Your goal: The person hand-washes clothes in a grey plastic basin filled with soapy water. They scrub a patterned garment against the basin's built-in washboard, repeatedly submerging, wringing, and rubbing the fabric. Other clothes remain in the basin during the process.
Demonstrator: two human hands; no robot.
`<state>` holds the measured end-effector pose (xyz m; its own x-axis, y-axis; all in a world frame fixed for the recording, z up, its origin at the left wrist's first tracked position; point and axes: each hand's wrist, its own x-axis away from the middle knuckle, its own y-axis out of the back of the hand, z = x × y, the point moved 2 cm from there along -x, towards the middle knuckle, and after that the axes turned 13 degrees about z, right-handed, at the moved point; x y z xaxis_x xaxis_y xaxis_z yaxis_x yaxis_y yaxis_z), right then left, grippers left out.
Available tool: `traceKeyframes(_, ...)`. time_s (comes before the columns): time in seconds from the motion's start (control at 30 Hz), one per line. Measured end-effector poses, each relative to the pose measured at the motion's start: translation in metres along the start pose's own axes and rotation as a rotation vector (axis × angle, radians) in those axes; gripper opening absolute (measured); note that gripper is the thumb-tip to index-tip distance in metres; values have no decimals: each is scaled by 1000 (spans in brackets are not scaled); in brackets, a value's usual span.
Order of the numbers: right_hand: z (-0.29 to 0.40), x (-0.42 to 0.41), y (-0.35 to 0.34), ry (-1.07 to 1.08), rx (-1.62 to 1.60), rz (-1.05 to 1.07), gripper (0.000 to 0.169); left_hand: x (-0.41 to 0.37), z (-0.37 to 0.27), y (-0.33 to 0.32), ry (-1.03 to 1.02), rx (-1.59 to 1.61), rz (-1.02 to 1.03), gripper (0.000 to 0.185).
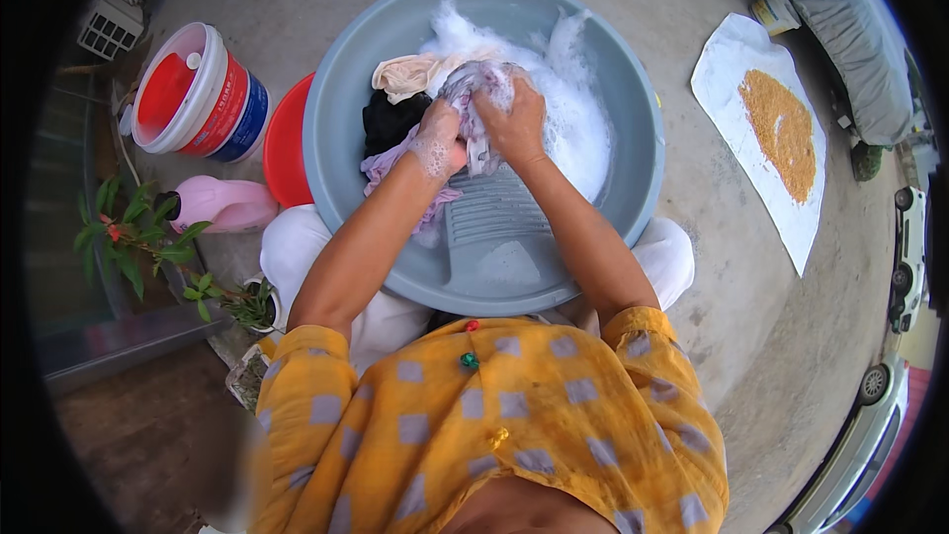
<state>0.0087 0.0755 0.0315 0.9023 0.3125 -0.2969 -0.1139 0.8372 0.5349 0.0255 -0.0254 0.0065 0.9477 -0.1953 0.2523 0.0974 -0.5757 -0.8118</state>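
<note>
A large grey-blue plastic basin (337,185) with a built-in ribbed washboard (497,211) stands before me. My left hand (439,137), with suds on its wrist, and my right hand (513,119) both grip a wet, soapy greyish-purple cloth (476,107) above the washboard's upper end. White foam (582,119) spreads over the basin's right and far side. To the left of my hands lie a beige cloth (406,77), a black cloth (389,122) and a light purple cloth (389,167).
Left of the basin are a red basin (288,148), a white, red and blue bucket (222,107), a pink jug (226,204) and a potted plant (144,237). At right, grain (782,133) lies on a white sheet (730,81); cars (852,452) stand beyond.
</note>
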Motion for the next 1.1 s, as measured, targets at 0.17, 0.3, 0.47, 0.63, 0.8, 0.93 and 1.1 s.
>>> traceKeyframes(0.17,-29,-10,19,-57,-485,14,28,-5,7,-23,-68,-84,78,35)
traceKeyframes(0.3,26,39,-9,229,-19,200,36,-20,-5,34,180,163,460,47)
traceKeyframes(0.47,-17,-1,15,-33,213,118,43,-1,1,-8,-31,3,8,30)
traceKeyframes(0.63,-78,-21,50,-238,424,49,37,-1,0,-22,-22,-200,6,40)
traceKeyframes(0.8,-120,-3,26,-211,633,288,62,-5,4,-5,100,-227,-205,63)
traceKeyframes(0.93,-167,-8,15,-385,537,545,44,3,8,-5,103,-166,-143,69)
traceKeyframes(1.1,-160,-14,27,-363,142,53,31,-2,4,-3,220,113,-80,76)
